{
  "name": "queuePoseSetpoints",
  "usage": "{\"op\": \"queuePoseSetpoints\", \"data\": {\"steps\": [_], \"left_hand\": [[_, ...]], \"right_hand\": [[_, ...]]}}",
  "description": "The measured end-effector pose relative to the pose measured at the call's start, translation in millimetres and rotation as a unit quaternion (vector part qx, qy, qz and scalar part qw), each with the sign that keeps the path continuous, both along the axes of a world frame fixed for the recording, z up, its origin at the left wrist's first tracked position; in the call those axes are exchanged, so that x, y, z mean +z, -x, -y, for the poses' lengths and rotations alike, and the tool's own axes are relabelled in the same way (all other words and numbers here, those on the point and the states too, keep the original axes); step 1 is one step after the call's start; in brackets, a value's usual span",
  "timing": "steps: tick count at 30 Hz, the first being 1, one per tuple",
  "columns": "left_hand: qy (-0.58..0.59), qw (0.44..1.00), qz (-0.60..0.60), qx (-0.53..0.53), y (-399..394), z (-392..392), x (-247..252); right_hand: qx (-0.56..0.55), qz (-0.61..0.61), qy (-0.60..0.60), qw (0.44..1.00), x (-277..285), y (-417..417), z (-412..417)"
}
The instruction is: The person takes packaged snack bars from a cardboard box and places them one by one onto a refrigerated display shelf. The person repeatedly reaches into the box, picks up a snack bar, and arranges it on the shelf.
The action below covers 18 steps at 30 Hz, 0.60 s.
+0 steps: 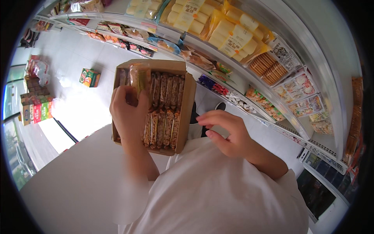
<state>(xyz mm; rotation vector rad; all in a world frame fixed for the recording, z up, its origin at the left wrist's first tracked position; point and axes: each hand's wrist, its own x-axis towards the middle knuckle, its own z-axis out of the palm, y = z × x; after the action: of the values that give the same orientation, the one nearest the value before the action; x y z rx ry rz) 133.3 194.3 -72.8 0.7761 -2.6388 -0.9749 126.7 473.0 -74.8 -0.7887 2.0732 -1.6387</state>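
Note:
My left hand (125,109) pinches a clear-wrapped snack bar (140,77) between thumb and fingers, at the upper left of an open cardboard box (186,117). Inside the box, wrapped crunchy-looking bars (164,127) stand packed in two rows. My wrist and forearm hide much of the box's left side. To the right of the box, my right hand (229,133) hangs in the air with its fingers apart, holding nothing. What bears the box from below cannot be seen.
A shelf edge (204,44) curves along the right, with packs of Swiss rolls (233,38) and packaged biscuits (268,68). Lower shelves hold bagged snacks (263,98). On the floor stands a green carton (89,77); stacked cartons (36,108) are by the glass at left.

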Motion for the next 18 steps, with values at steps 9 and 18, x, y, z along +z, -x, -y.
{"op": "queuePoseSetpoints", "data": {"steps": [9, 18], "left_hand": [[0.097, 0.923, -0.244, -0.283, -15, -131, 39], [-0.217, 0.866, -0.256, -0.372, -8, -193, 29]], "right_hand": [[-0.136, 0.303, 0.354, 0.874, 12, 6, 15], [-0.207, 0.363, 0.225, 0.88, 24, 0, -122]]}}
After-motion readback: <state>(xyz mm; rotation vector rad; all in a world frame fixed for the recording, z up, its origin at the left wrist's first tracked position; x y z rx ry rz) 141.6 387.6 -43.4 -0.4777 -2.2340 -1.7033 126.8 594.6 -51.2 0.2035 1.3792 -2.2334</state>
